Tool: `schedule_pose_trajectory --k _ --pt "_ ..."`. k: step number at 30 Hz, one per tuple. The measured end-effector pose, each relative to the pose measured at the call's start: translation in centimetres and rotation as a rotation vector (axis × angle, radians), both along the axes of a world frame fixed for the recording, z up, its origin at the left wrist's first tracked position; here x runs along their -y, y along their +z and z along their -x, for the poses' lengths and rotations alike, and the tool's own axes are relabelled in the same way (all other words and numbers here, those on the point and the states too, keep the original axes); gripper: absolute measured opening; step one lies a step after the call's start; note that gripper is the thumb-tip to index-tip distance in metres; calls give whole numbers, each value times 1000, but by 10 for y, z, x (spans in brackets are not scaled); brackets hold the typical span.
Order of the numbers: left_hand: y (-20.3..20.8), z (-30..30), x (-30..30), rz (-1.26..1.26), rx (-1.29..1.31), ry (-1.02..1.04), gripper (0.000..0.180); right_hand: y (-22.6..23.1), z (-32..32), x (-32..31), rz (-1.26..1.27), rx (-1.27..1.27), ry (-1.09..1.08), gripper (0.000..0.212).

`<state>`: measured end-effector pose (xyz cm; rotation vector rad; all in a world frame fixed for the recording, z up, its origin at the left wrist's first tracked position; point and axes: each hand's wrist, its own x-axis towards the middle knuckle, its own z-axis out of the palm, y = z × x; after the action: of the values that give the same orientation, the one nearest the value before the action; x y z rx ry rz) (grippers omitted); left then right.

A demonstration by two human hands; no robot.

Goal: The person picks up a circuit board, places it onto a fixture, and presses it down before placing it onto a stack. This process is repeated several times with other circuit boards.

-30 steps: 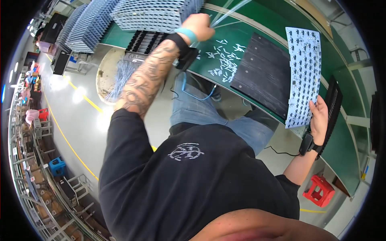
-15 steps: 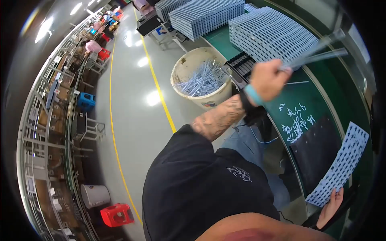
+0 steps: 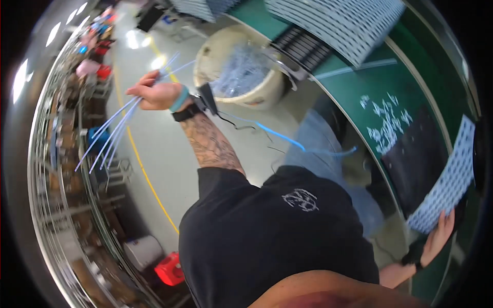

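My left hand (image 3: 159, 94) is stretched out to the left, past the bucket and above the floor, closed around a bundle of thin pale-blue strips (image 3: 115, 126). Their ends fan out on both sides of the fist. At the lower right, my right hand (image 3: 439, 233) grips the near end of a light-blue perforated sheet (image 3: 446, 186), which lies curved along the bench by a black mat (image 3: 417, 161). Small white offcuts (image 3: 386, 123) are scattered beside the mat. A cream bucket (image 3: 209, 56) holds a tangle of similar strips (image 3: 240, 72).
Stacked perforated sheets (image 3: 339, 23) stand at the far end of the green bench (image 3: 339, 84). Nearby are a black slotted tray (image 3: 303, 47) and a long pale strip (image 3: 359, 68). A blue cable (image 3: 280, 136) hangs by my leg. A red stool (image 3: 170, 268) stands lower left.
My left hand has swung left with the strips, from over the bench to beyond the bucket. The view has shifted too. My right hand remains at the perforated sheet.
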<state>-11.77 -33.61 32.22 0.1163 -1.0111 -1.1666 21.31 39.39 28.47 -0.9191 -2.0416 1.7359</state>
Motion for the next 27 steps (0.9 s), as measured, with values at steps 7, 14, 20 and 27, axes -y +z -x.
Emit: schedule_pose_trajectory --k 7,14,20,27 --pt "-284 118 83 740 1132 773 43 -14 -12 -4 62 -84 113 43" --pt "-181 13 -134 549 877 -224 13 0 -43 12 54 -92 53 38" --pt "-96 3 -238 1522 816 -367 11 -11 -27 18 -17 -62 -43 41" --pt "-115 -11 -261 1584 994 -412 14 -8 -35 24 73 -50 66 46"
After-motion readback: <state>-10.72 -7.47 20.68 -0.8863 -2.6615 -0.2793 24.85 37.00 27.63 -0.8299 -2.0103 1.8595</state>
